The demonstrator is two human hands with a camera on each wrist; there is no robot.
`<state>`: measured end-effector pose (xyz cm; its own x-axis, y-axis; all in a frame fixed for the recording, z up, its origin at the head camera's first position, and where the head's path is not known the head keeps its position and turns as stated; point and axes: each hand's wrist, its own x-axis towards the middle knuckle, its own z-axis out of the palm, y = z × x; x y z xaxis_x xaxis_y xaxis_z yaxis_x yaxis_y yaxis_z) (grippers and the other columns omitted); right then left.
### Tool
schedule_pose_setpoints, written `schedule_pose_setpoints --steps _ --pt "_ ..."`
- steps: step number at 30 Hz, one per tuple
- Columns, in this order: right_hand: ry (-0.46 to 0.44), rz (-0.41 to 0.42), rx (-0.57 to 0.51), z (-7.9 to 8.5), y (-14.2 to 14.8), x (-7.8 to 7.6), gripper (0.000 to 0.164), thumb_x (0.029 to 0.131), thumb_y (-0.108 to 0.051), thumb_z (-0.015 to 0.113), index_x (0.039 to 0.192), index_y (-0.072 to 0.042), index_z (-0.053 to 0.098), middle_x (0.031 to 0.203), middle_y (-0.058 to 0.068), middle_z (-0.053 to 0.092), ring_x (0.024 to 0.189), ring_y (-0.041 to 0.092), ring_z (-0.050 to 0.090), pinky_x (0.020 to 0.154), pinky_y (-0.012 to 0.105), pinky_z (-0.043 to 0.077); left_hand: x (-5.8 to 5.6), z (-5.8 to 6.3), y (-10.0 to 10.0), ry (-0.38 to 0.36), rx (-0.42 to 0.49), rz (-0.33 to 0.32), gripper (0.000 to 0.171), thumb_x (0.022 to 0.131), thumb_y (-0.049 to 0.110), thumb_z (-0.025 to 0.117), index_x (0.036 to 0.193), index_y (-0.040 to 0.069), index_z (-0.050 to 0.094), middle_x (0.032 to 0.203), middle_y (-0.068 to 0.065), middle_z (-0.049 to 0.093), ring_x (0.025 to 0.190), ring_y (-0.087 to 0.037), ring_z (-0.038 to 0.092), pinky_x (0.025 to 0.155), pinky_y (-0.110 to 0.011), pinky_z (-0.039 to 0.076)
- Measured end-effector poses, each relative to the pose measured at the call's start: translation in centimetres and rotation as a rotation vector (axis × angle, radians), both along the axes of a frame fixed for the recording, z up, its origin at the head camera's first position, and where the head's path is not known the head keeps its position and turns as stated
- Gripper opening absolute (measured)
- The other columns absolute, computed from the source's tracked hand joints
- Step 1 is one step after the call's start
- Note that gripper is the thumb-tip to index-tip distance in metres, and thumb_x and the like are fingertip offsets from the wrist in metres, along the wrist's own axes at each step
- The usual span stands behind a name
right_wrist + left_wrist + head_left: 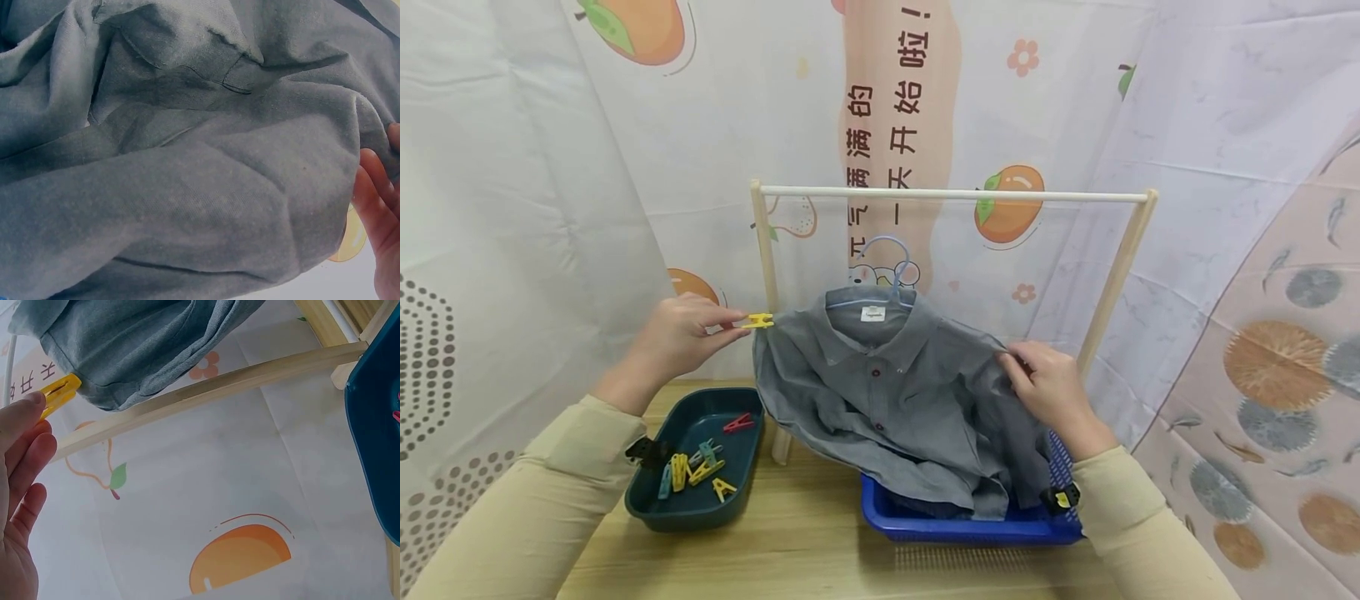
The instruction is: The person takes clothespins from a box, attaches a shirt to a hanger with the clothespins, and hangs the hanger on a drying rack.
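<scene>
A grey button-up shirt (880, 375) hangs on a light blue hanger (904, 265), its lower part drooping over a blue basket (970, 531). My left hand (681, 337) pinches a yellow clothespin (758, 321) at the shirt's left-hand shoulder. In the left wrist view the clothespin (60, 394) meets the corner of the grey cloth (131, 350). With thumb and fingers, my right hand (1051, 383) pinches the other shoulder of the shirt. The right wrist view is mostly folds of grey cloth (206, 175), with part of the right hand (378, 200) at its edge.
Behind the shirt stands a wooden rack with a white rail (955, 194). A dark green tray (658, 518) at the left holds several clothespins (681, 472) in yellow, teal and red. Both stand on a wooden table (805, 533), with printed curtains (722, 125) around.
</scene>
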<state>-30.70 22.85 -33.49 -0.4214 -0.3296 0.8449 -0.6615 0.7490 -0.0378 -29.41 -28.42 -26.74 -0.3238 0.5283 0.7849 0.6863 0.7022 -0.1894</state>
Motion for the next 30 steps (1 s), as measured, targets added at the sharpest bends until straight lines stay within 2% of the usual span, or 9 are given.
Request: schedule_pose_setpoints --steps 7,19,30 --pt "0.004 0.013 -0.001 0.03 -0.04 0.25 0.006 0.088 -0.003 0.075 0.09 -0.008 0.073 0.079 0.007 0.069 0.062 0.016 0.057 0.055 0.04 0.048 -0.13 0.15 0.23 -0.001 -0.02 0.016 0.03 0.068 0.001 0.092 0.096 0.003 0.082 0.073 -0.007 0.073 0.058 -0.023 0.058 0.052 -0.038 0.044" --pt "0.02 0.036 0.008 0.01 0.04 0.18 0.006 0.088 -0.004 0.076 0.094 -0.007 0.074 0.081 0.006 0.07 0.064 0.016 0.059 0.056 0.041 0.049 -0.41 0.32 0.62 -0.011 -0.047 0.0 0.029 0.068 0.0 0.091 0.096 0.004 0.082 0.075 -0.007 0.074 0.058 -0.019 0.056 0.053 -0.038 0.044" --pt "0.079 0.065 0.019 -0.02 -0.02 0.08 0.01 0.086 -0.004 0.075 0.096 -0.006 0.074 0.082 0.006 0.07 0.066 0.02 0.062 0.056 0.043 0.051 -0.7 0.39 0.67 -0.107 -0.078 0.037 0.026 0.072 0.002 0.09 0.096 0.003 0.082 0.075 -0.006 0.074 0.057 -0.016 0.055 0.052 -0.034 0.045"
